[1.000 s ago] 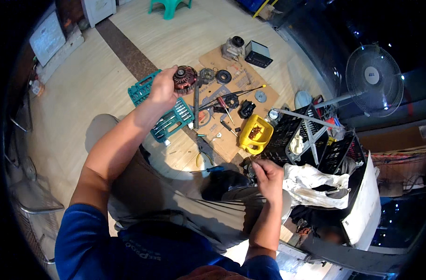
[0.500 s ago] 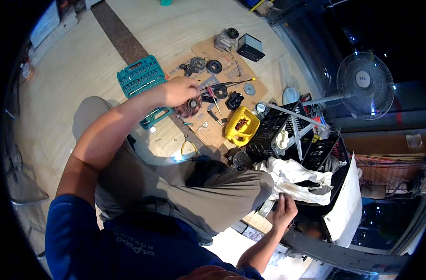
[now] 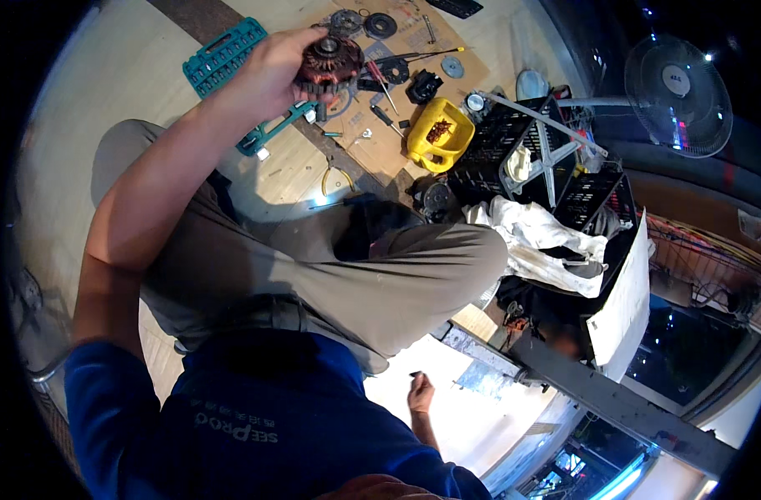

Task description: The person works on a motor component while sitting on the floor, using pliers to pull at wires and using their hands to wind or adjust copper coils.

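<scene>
A round motor armature (image 3: 329, 65) with copper windings and a toothed rim is gripped in my left hand (image 3: 274, 73), raised above the cardboard. Low in the view, close by my right thigh, my right hand (image 3: 420, 393) is closed in a pinch. A small dark tip shows at its fingers, too small to name. Beyond the armature lie a black ring-shaped part (image 3: 380, 26), a red-handled screwdriver (image 3: 378, 73) and a black motor part (image 3: 423, 86). An open teal socket set (image 3: 210, 62) is partly hidden behind my left wrist.
A cut-open yellow jug (image 3: 435, 154) holds copper-coloured bits. Yellow-handled pliers (image 3: 337, 179) lie on the floor near my legs. At the right stand black crates (image 3: 593, 196), a white cloth (image 3: 547, 246) and a fan (image 3: 676, 92).
My left hand has lifted the armature up from the parts on the cardboard. My right hand has left the white cloth and moved down and to the left. The view has shifted.
</scene>
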`<state>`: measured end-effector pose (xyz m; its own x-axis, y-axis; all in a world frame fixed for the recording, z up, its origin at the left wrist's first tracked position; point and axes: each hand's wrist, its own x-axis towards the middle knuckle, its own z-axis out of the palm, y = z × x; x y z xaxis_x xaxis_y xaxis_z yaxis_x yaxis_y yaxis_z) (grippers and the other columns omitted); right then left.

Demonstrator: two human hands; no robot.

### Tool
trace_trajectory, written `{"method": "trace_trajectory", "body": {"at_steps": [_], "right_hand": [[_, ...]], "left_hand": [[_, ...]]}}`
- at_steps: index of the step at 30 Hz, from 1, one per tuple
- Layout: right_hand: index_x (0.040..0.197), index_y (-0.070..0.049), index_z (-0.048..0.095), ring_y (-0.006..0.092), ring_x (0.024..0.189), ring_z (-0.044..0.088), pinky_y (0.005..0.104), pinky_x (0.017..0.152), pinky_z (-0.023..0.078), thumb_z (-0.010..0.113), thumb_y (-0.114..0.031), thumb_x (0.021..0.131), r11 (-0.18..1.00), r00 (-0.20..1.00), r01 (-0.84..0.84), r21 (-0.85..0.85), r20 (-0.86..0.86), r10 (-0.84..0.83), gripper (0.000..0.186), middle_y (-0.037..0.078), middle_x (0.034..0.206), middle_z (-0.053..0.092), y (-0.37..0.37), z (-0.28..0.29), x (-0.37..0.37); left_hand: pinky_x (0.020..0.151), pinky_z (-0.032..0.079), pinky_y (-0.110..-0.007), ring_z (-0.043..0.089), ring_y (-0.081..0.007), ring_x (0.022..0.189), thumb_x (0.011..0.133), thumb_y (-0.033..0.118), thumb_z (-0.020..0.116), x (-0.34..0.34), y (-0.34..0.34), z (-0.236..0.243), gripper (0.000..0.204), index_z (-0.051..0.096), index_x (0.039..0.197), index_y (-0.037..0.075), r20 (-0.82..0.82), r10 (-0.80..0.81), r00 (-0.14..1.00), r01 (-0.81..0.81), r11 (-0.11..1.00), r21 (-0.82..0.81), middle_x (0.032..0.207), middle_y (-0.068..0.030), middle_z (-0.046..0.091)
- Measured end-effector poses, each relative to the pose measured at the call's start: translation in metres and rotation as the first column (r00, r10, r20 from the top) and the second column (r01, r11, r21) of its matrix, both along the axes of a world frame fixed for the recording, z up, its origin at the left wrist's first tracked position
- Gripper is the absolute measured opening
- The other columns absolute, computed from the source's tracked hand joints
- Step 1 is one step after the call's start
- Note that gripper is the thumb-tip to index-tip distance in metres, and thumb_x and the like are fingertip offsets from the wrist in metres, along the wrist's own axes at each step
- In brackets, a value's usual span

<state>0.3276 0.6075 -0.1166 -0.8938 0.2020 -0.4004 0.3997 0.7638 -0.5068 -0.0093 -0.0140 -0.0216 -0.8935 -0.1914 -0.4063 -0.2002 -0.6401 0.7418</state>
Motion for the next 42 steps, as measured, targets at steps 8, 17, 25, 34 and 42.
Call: {"method": "trace_trajectory", "body": {"at_steps": [8, 17, 25, 34, 42], "right_hand": [[0.097, 0.0, 0.07, 0.0173, 0.079, 0.062, 0.0333, 0.075, 0.05, 0.05, -0.005, 0.092, 0.955, 0.975, -0.208, -0.212, -0.119, 0.186, 0.021, 0.006, 0.087, 0.07, 0.047, -0.036, 0.022], [0.109, 0.007, 0.061, 0.0133, 0.085, 0.061, 0.026, 0.078, 0.049, 0.054, -0.011, 0.097, 0.802, 0.878, -0.255, -0.539, -0.476, -0.041, 0.023, 0.007, 0.095, 0.066, -0.236, 0.177, -0.302], [0.111, -0.001, 0.06, 0.0058, 0.072, 0.055, 0.0206, 0.065, 0.044, 0.063, -0.02, 0.094, 0.414, 0.863, -0.185, -0.891, 0.055, 0.502, 0.026, 0.0, 0.083, 0.063, -0.41, 0.12, -0.355], [0.099, 0.002, 0.065, 0.0043, 0.067, 0.051, 0.0205, 0.061, 0.042, 0.06, -0.013, 0.095, 0.489, 0.827, -0.48, -0.729, -0.19, 0.529, 0.016, -0.003, 0.074, 0.059, -0.41, 0.089, -0.366], [0.1, 0.0, 0.061, 0.0073, 0.051, 0.049, 0.0214, 0.047, 0.038, 0.061, -0.014, 0.094, 0.381, 0.847, -0.204, -0.902, 0.032, 0.53, 0.016, 0.002, 0.07, 0.059, -0.407, 0.084, -0.377]], "left_hand": [[0.056, 0.061, -0.032, 0.071, -0.0211, 0.076, 0.094, 0.021, 0.054, 0.018, 0.045, 0.026, 0.022, 0.058, 0.106, 0.002, 0.027, -0.1, 0.995, 0.102, 0.993, -0.064, 0.093, -0.0121, 0.068], [0.067, 0.06, -0.041, 0.07, -0.0245, 0.086, 0.096, 0.024, 0.052, 0.018, 0.04, 0.022, 0.028, 0.056, 0.113, 0.004, -0.05, -0.151, 0.987, 0.153, 0.988, 0.034, 0.103, -0.0133, 0.067], [0.075, 0.057, -0.041, 0.067, -0.0252, 0.092, 0.101, 0.022, 0.042, 0.01, 0.03, 0.0, 0.027, 0.055, 0.113, 0.001, -0.085, -0.075, 0.994, 0.087, 0.985, 0.152, 0.108, -0.0157, 0.065], [0.076, 0.059, -0.04, 0.068, -0.0233, 0.092, 0.104, 0.025, 0.035, 0.012, 0.019, 0.0, 0.034, 0.054, 0.115, -0.001, 0.014, -0.004, 1.0, 0.001, 0.982, 0.189, 0.104, -0.0139, 0.066], [0.079, 0.058, -0.039, 0.068, -0.0247, 0.092, 0.104, 0.026, 0.036, -0.002, 0.032, -0.006, 0.036, 0.054, 0.114, -0.003, -0.033, 0.029, 0.999, -0.019, 0.961, 0.275, 0.103, -0.0161, 0.066]]}}
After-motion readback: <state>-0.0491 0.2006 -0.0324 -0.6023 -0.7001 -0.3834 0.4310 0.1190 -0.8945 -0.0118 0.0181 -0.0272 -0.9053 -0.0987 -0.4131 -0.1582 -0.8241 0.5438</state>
